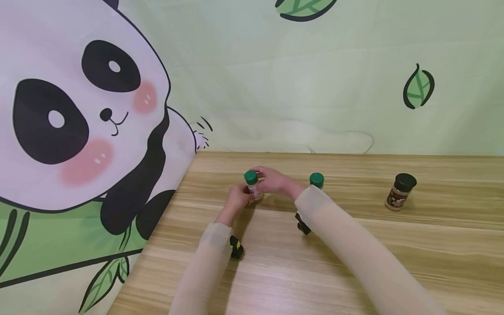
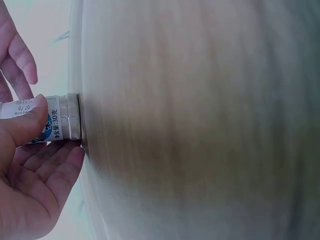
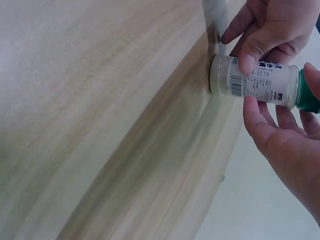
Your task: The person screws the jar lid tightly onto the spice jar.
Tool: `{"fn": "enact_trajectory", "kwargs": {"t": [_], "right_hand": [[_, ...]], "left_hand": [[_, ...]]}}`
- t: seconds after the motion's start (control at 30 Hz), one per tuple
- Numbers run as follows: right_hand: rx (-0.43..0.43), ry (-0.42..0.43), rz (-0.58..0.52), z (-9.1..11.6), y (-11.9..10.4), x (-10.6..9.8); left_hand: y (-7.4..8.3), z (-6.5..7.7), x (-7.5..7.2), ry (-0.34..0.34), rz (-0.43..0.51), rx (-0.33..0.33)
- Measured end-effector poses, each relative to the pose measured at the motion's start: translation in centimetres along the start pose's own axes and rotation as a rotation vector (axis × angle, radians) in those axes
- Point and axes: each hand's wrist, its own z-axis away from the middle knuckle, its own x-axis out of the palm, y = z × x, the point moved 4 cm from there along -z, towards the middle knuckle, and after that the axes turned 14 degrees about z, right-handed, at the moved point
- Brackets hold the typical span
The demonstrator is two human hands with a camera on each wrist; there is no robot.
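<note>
A small clear seasoning jar (image 1: pixel 255 192) with a white label and green cap (image 1: pixel 250 177) stands upright on the wooden table, left of centre. My left hand (image 1: pixel 237 199) holds its lower body from the left, thumb (image 2: pixel 30 120) pressed across the label. From the right, my right hand (image 1: pixel 274 180) reaches around the upper part of the same jar. In the right wrist view, the right thumb (image 3: pixel 312 80) lies against the green cap and the fingers of my right hand (image 3: pixel 285 135) are along the label. The jar's base (image 3: pixel 216 75) meets the tabletop.
Another green-capped jar (image 1: pixel 316 179) stands behind my right sleeve (image 1: pixel 346 236), mostly hidden. Farther right is a jar with a black lid (image 1: pixel 398 192). A panda-printed cloth (image 1: pixel 252 87) borders the table (image 1: pixel 445 262) at the back and left.
</note>
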Motion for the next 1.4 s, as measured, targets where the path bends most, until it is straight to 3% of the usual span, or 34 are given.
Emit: {"fn": "enact_trajectory", "kwargs": {"t": [0.17,0.6,1.4], "right_hand": [[0.028,-0.016,-0.021,0.01,-0.01,-0.11],[0.03,0.093,0.088,-0.5,0.15,-0.08],[0.011,0.24,0.1,-0.42,0.46,0.66]], "left_hand": [[0.08,0.2,0.09,-0.006,0.027,-0.028],[0.47,0.27,-0.01,0.001,0.033,-0.015],[0.48,0.36,0.03,-0.002,0.009,-0.012]]}}
